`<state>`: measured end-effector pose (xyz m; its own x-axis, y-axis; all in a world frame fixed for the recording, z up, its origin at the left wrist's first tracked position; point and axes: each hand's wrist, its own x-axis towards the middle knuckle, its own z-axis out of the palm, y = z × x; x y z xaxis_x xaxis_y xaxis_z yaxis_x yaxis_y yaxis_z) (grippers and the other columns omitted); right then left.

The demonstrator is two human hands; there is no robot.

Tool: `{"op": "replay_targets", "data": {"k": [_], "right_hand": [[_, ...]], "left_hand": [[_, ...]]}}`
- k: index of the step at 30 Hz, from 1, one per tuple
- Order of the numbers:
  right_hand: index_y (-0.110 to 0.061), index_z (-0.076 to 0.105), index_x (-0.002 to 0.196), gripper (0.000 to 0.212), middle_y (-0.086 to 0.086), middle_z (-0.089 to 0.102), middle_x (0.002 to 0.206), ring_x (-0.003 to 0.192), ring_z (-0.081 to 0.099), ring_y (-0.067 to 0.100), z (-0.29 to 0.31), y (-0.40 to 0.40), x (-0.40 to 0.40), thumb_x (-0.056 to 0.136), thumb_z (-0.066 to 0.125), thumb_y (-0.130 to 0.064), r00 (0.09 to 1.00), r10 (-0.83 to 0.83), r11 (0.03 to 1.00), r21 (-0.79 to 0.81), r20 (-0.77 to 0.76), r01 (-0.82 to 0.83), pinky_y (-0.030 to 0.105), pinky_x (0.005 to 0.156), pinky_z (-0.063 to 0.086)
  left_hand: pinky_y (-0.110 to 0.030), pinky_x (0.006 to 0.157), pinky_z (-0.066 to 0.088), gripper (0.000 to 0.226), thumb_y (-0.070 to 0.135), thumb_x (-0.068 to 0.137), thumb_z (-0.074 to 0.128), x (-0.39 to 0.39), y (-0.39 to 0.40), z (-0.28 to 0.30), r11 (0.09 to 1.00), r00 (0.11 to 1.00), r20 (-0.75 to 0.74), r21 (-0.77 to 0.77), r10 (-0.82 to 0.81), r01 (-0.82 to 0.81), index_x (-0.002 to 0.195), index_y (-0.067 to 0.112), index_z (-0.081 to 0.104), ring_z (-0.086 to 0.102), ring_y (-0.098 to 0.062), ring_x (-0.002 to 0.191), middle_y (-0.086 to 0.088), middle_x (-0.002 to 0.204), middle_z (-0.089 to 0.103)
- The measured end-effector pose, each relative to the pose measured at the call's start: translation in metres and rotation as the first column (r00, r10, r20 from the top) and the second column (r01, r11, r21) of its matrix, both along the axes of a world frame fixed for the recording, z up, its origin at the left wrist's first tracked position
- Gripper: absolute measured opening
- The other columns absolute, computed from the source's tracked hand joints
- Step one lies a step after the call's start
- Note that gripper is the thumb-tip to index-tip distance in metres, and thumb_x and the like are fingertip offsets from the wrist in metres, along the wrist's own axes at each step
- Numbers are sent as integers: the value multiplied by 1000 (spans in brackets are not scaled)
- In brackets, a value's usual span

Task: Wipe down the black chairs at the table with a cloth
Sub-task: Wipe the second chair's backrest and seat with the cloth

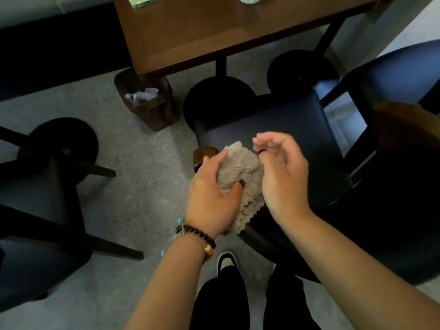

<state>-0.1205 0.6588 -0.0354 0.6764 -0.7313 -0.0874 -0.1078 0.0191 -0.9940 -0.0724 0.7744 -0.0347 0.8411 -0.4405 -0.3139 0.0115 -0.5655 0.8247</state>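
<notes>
Cloth (240, 179) sat bunched between both hands above the near-left corner of the black chair (281, 129), one loose scalloped edge hanging toward the seat rim. Left hand (210, 189) gripped it, thumb pressed into the pile and fingers curled behind. Right hand (282, 172) was relaxed and loosely curled just beside the cloth; whether its fingertips pinched the fabric could not be told, so that grip read as open. Judged handling: shaggy pale pile, light, soft and limp, no stiffness of its own, so best wadded into the palm and pressed flat rather than held by an edge. Seat looked smooth and slightly glossy, probably easy to slide across. Edges to mind: the brown wooden arm tip (206, 154) just left of the cloth and the seat's front rim near the table (226, 32). Room for moving: open floor (142, 163) on the left, with a waste basket (147, 101) beside the table leg; a second black chair (400, 77) stood close on the right, another chair (40, 186) well apart on the left.
</notes>
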Motion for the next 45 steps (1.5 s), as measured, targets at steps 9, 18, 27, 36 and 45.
{"op": "replay_targets", "data": {"k": [9, 18, 27, 36, 45], "right_hand": [[-35, 28, 150, 74, -4, 29, 153, 142, 27, 22, -30, 17, 8, 84, 50, -63, 624, 527, 821, 157, -577, -549, 40, 110, 32], [-32, 54, 135, 48, -7, 38, 118, 98, 49, 2, -15, 7, 11, 88, 55, -23, 715, 468, 836, -2, -520, -549, -2, 78, 31], [-15, 48, 141, 48, 10, 36, 150, 136, 33, 32, -13, -24, -8, 99, 34, -33, 14, 348, 552, 192, -937, -812, 44, 109, 31], [-31, 54, 131, 47, -3, 61, 122, 112, 57, 16, -18, -9, -16, 89, 45, -51, 423, 705, 681, 375, -570, -630, 40, 101, 44], [-22, 62, 99, 21, 2, 65, 99, 86, 59, 21, -71, -32, 4, 93, 42, -22, 340, 662, 611, 218, -668, -761, 29, 73, 42]], "left_hand": [[-32, 90, 52, 34, 0, 91, 48, 12, 16, 0, 565, 598, -610, -279, 521, -777, 118, 19, 58, 67, -14, 105, -4, 116, 70], [-24, 71, 53, 57, 3, 85, 66, -6, 10, 5, 647, 600, -454, -66, 659, -760, 136, 20, 46, 64, -8, 93, 9, 105, 61], [-36, 94, 45, 37, 19, 97, 46, -42, -25, 3, 785, 694, -404, 109, 596, -610, 133, 10, 47, 56, -22, 102, -10, 124, 57], [-38, 88, 51, 29, 25, 98, 44, -58, -41, -6, 624, 558, -351, 105, 752, -775, 121, 26, 63, 63, -15, 95, 2, 105, 68], [-26, 52, 35, 23, 30, 96, 45, -60, -52, -11, 585, 572, -124, 211, 811, -783, 86, 31, 66, 56, -12, 59, 6, 64, 60]]}}
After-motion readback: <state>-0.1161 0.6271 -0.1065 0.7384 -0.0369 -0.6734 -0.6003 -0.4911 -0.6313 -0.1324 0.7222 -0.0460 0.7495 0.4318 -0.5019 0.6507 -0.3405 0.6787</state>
